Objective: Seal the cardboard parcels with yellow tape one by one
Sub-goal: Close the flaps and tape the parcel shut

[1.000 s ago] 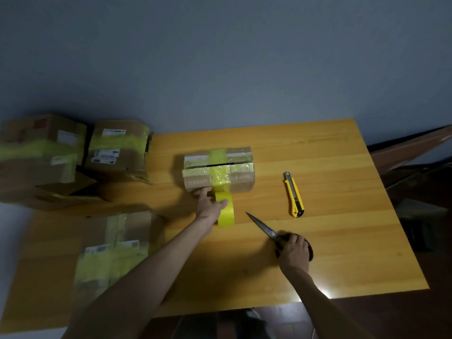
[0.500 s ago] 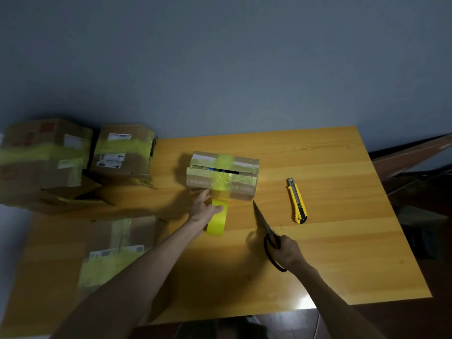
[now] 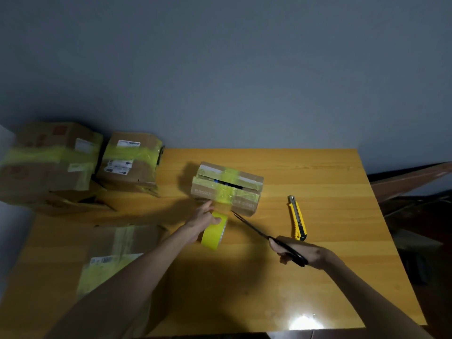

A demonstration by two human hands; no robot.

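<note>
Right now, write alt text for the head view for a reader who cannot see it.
The left hand holds a yellow tape roll at a small cardboard parcel on a table; the right hand aims scissors at the tape. A utility knife lies to the right, taped parcels left.

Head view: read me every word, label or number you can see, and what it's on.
Nothing reads clearly.
Small parcel: pale front print, blurred.
Upright parcel: white labels, too small.
Flat parcel: barcode label, blurred.
Big left parcel: white label, blurred.
</note>
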